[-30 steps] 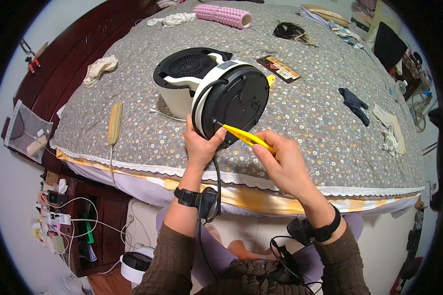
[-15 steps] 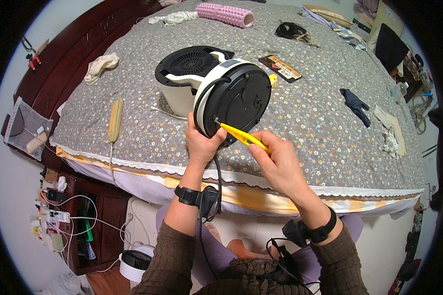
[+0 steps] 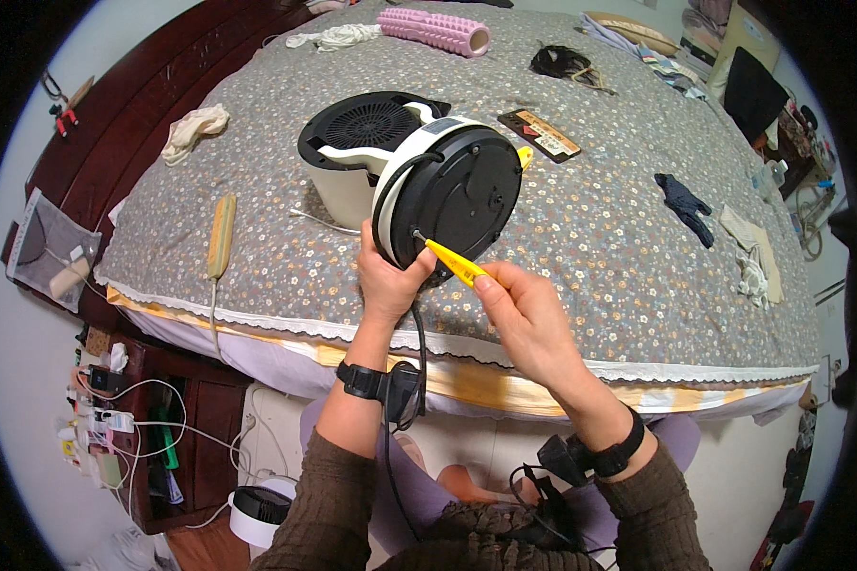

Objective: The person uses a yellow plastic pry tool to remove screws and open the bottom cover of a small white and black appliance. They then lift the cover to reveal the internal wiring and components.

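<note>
On the bed lies a white-and-black electric appliance (image 3: 340, 190), perhaps a fan or heater, with a round vent grille on top. Its round black base plate (image 3: 467, 195) faces me, dotted with screws. My left hand (image 3: 388, 281) grips the lower left rim of this base, fingers wrapped round it. In my right hand (image 3: 528, 319) is a yellow-handled screwdriver (image 3: 452, 263), pinched between thumb and fingers. The screwdriver's metal tip meets the lower left part of the base, at what looks like a screw. A black cord (image 3: 422, 352) hangs down past my left wrist.
The floral bedspread (image 3: 286, 276) stretches all round the appliance. On it lie a flat patterned box (image 3: 540, 135), a yellow handheld device with a cord (image 3: 223, 236), a pink foam roller (image 3: 433, 32) and dark cloth (image 3: 684, 207). Cables crowd the cabinet (image 3: 205, 419) at lower left.
My right hand has turned and shifted slightly left and down on the screwdriver handle, its fingers curling differently. The screwdriver tip stays at the same spot, and my left hand keeps its hold.
</note>
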Available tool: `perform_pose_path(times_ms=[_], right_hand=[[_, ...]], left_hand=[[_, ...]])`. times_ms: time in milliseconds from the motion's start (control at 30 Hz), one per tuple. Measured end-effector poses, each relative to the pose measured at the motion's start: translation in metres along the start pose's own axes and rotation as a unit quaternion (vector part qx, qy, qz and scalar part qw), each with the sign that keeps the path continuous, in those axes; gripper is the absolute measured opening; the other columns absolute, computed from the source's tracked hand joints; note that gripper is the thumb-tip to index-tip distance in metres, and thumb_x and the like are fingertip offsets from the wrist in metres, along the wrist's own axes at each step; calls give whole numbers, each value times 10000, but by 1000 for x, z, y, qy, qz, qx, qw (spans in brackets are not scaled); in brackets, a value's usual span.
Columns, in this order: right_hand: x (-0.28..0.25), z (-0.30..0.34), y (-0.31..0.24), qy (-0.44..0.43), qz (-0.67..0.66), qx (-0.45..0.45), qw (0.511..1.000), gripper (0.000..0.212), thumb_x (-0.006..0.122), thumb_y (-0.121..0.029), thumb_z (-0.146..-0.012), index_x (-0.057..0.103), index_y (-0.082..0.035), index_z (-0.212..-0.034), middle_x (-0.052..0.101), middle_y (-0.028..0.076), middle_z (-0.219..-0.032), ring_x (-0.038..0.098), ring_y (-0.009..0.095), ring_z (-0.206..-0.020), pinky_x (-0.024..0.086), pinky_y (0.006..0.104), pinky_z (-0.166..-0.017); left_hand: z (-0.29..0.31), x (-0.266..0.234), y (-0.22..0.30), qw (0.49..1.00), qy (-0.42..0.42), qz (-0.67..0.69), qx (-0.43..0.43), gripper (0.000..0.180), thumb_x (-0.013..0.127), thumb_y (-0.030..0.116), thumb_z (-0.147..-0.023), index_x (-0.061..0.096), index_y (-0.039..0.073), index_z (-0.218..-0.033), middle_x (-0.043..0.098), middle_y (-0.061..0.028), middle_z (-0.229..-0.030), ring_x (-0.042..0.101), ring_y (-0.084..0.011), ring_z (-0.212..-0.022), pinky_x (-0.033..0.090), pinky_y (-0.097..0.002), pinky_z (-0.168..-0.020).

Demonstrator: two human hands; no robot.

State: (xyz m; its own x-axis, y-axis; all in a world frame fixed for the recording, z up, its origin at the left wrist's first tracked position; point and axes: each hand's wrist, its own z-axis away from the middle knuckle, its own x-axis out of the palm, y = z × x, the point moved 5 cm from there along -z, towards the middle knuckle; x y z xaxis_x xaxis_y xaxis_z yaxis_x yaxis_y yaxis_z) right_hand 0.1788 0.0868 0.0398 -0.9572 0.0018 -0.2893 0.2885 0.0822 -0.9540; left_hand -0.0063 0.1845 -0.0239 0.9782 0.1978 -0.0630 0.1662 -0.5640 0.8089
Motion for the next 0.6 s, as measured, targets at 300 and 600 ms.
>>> perform_pose_path(times_ms=[300, 600], right_hand=[[-4, 9, -34, 102, 216, -178, 955, 281, 671, -196, -953, 701, 4, -1150, 614, 198, -875, 629, 424, -754, 500, 490, -681], [-3, 0, -23, 100, 202, -145, 964, 192, 708, -155, -910, 631, 4, -985, 609, 215, -911, 637, 430, -821, 510, 493, -718]], left_hand=[[1, 0, 5, 1000, 1, 8, 11, 577, 867, 310, -722, 555, 27, -1116, 709, -134, -969, 682, -229, -872, 553, -368, -791], [1, 1, 5, 1000, 6, 22, -6, 546, 872, 268, -714, 566, 42, -1106, 696, -98, -953, 663, -196, -864, 545, -345, -794]])
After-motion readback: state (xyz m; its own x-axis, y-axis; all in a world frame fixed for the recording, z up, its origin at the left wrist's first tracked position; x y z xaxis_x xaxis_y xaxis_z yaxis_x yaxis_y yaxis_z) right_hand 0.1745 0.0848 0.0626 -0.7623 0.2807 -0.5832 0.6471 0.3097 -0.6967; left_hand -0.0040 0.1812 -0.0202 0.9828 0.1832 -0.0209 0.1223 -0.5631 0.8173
